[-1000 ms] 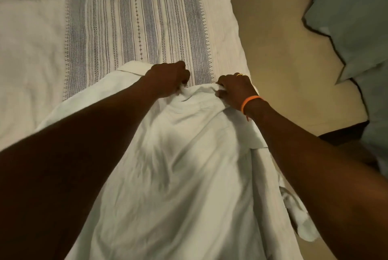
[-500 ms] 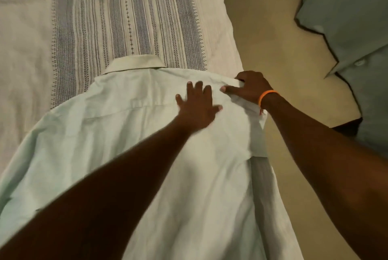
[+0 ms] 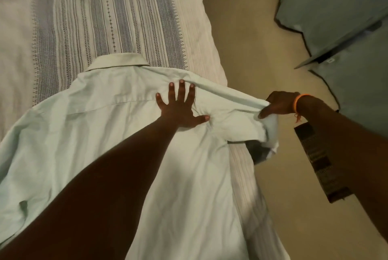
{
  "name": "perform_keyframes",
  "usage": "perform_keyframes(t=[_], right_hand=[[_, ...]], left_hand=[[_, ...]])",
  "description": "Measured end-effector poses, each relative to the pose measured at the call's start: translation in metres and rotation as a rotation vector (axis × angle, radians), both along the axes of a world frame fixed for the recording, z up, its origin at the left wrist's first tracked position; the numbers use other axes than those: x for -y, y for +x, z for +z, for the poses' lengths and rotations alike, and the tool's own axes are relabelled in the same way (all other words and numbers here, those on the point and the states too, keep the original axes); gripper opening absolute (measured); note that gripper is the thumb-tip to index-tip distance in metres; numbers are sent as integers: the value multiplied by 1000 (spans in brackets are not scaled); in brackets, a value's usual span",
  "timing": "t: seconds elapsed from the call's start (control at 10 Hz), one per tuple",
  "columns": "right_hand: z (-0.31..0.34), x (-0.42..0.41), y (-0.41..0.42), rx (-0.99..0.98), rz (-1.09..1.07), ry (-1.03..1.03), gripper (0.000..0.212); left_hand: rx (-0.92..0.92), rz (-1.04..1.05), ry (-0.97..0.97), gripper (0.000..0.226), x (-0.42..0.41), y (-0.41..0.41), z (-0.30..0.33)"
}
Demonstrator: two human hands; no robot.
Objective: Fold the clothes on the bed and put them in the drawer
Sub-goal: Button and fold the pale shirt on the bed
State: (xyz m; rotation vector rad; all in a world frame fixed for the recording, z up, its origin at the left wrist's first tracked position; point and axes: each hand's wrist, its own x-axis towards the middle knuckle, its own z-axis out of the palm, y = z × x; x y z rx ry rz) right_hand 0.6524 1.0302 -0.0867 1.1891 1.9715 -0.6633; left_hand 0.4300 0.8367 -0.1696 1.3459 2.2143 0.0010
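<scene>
**One hand pins the shirt, the other draws out its sleeve**

A pale green shirt [image 3: 117, 134] lies back-up on the bed [image 3: 25, 29], filling the middle and lower left of the frame. Its collar [image 3: 117, 61] points toward the top of the frame, resting on the grey-striped band of the bedspread [image 3: 117, 8].

The left hand [image 3: 180, 110] lies flat on the shirt just below the shoulder seam, a little right of centre. Its fingers [image 3: 181, 89] are straight and spread wide, thumb out toward the right, palm pressed down on the cloth. It grips nothing; it only holds the fabric in place.

The right hand [image 3: 277, 105] is out past the bed's edge, at the right middle of the frame, above the tan floor [image 3: 241, 29]. Its fingers are curled and clamped on the end of the short sleeve [image 3: 231, 102], thumb under the cloth. The sleeve runs taut from the shoulder to that hand, lifted off the bed, and its loose cuff droops below the grip. An orange band [image 3: 299, 102] circles the right wrist.

The two hands are well apart, both on the same shirt.

At the upper right of the frame there is grey-blue cloth [image 3: 336, 8], blurred; I cannot tell what it belongs to. A dark patterned strip [image 3: 315, 159] shows beneath the right forearm.
</scene>
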Motion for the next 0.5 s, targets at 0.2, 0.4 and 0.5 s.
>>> perform_keyframes(t=[0.2,0.4,0.5], right_hand=[[108,87,-35,-314,199,95,27],[74,270,-54,-264,318,304,42],[59,312,-56,-222,249,301,37]], left_hand=[[-113,26,20,110,12,6,8],[449,711,448,32,82,29,59],[827,975,312,51,117,51,83]])
